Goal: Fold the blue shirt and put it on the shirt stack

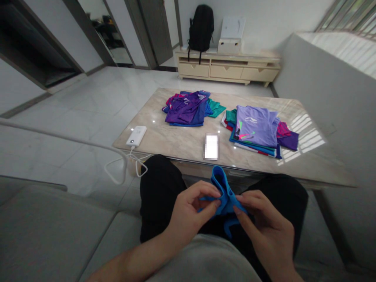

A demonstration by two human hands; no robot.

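Both hands low over the lap, working a small blue cloth [223,192] — bunched, held between them just in front of the torso, short of the table [182,143] edge. Left hand [188,213] closes its grip on the cloth's left side, thumb and forefinger pinching a fold, palm turned inward. Right hand [266,227] pinches the right side, fingers curled, wrist coming in from lower right. Cloth's long axis runs roughly upright — a folded loop sticks up toward the table, a tail hangs down between the knees. Hands are about level and equally near to it; neither reaches outward, elbows tucked.

On the table, well apart from the hands: a purple-blue pile of garments [188,109] at far centre, a second stack topped by a lilac shirt [257,125] to the right, a phone [211,147] between them near the front edge, a white power bank [136,136] at the left edge with its cable dropping off. Backpack [201,27] on a low cabinet behind
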